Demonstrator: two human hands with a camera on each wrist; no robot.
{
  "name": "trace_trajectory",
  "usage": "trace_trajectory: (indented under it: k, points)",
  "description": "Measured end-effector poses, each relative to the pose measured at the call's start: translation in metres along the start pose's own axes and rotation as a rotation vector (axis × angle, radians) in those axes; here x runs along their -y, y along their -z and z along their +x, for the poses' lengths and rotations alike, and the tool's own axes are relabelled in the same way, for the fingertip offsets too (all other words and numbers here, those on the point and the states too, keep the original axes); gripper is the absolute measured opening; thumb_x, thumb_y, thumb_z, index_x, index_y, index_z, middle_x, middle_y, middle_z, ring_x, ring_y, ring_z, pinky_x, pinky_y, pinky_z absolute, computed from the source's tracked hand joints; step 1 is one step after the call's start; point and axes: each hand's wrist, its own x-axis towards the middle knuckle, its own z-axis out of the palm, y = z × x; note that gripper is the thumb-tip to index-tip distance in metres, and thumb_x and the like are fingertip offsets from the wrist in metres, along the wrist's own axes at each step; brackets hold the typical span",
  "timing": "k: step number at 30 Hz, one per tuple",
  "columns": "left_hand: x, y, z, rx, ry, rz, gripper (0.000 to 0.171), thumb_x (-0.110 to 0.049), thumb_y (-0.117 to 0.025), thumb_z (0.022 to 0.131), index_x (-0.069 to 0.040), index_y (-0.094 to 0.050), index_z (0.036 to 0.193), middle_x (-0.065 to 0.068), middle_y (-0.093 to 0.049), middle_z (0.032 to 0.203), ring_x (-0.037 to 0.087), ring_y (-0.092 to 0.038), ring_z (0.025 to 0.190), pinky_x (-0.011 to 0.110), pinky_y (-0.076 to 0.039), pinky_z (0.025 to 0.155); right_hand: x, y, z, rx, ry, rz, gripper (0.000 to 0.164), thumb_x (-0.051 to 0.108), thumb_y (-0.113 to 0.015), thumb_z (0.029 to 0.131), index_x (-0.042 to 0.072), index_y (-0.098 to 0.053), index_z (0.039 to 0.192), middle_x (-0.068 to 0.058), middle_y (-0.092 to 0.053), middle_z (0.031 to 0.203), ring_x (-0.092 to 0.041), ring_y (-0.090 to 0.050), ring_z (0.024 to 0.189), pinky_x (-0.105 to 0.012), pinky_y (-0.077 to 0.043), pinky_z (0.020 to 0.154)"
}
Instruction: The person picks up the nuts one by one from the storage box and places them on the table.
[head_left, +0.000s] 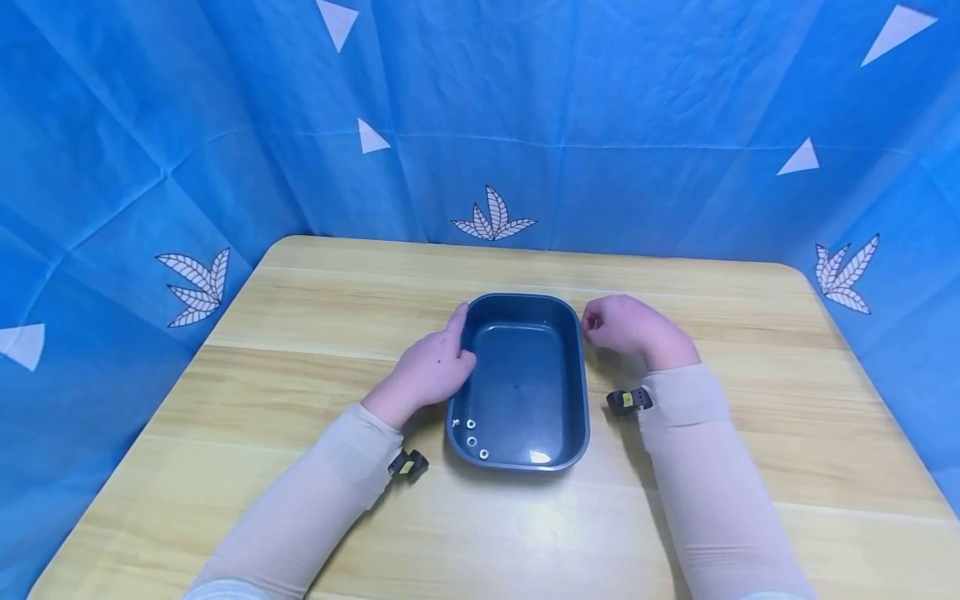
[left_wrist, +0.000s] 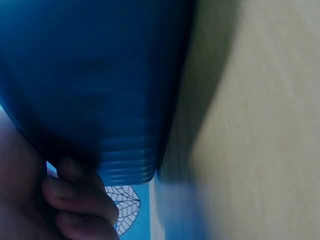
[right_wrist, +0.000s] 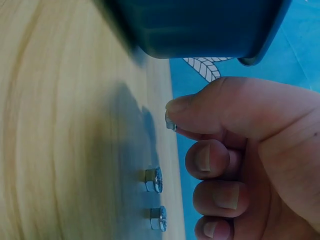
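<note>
Mid-frame, the left hand (head_left: 431,367) grips the tray (head_left: 517,383) by its left rim, apparently to steady it, while just right of it the right hand (head_left: 626,325) pinches a metal nut (right_wrist: 170,123), its smallness likely demanding fingertips.

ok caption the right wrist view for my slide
Right hand pinches a small metal part near two flanged nuts.

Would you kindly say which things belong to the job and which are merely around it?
Job:
blue tray, gripped by left hand
metal piece pinched by right hand
four pieces inside tray
two pieces beside tray

Merely around:
wooden table
blue cloth
</note>
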Motion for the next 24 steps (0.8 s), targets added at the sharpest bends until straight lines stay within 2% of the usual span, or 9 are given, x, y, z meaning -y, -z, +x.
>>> trace_trajectory:
  k: [14, 24]
  points:
    - [0.0015, -0.0012, 0.0004, -0.017, -0.019, 0.021, 0.076, -0.023, -0.048, 0.101, -0.011, -0.007, 0.164, 0.008, -0.055, 0.066, 0.024, -0.057, 0.054, 0.040, -0.047, 0.056, 0.0030, -0.0047, 0.0015, 0.019, -0.023, -0.041, 0.011, 0.006, -0.058, 0.089, 0.012, -0.067, 0.090, -0.005, -0.063, 0.091, -0.027, -0.055, 0.088, -0.043, -0.045, 0.080]
    - [0.0025, -0.0005, 0.0005, -0.006, -0.015, 0.017, 0.077, -0.024, -0.048, 0.101, -0.012, -0.005, 0.164, 0.008, -0.055, 0.066, 0.024, -0.057, 0.054, 0.040, -0.047, 0.056, 0.0050, -0.0078, 0.0039, 0.027, -0.012, -0.079, 0.004, 0.008, -0.067, 0.088, 0.011, -0.065, 0.089, -0.006, -0.063, 0.090, -0.028, -0.056, 0.088, -0.045, -0.046, 0.081]
